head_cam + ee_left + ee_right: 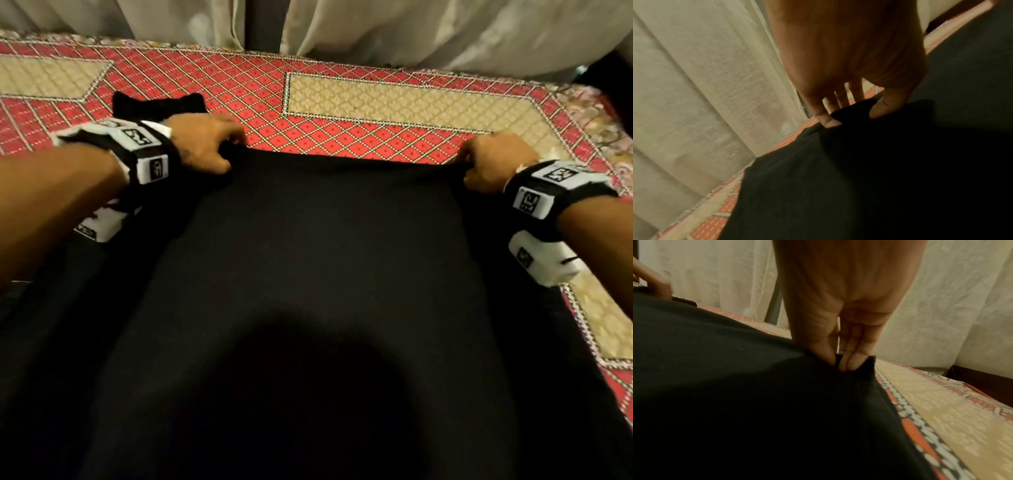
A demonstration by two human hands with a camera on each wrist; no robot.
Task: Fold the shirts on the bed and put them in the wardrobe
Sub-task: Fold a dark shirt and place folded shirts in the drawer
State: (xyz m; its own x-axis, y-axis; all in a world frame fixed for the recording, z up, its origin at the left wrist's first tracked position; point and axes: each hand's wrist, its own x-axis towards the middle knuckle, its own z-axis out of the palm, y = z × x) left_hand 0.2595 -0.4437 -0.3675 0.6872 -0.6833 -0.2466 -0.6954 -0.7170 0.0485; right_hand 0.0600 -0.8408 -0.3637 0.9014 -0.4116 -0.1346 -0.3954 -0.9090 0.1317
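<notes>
In the head view, the left hand (202, 144) and the right hand (493, 162) are each pinching a far corner of the black shirt (308, 274), which is lying spread over the patterned bed (342, 102); its far edge is stretching taut between them. A dark bit of cloth (157, 102), perhaps a sleeve, is poking out beyond the left wrist.

In the left wrist view, fingers (826, 118) and thumb are nipping a bunched corner of the cloth.

In the right wrist view, thumb and fingertips (853, 363) are clamping the other corner, beside the pale curtain (941, 305).

To fold well, both corners should probably be travelling level and together, keeping the edge tight so that no creases are forming.
</notes>
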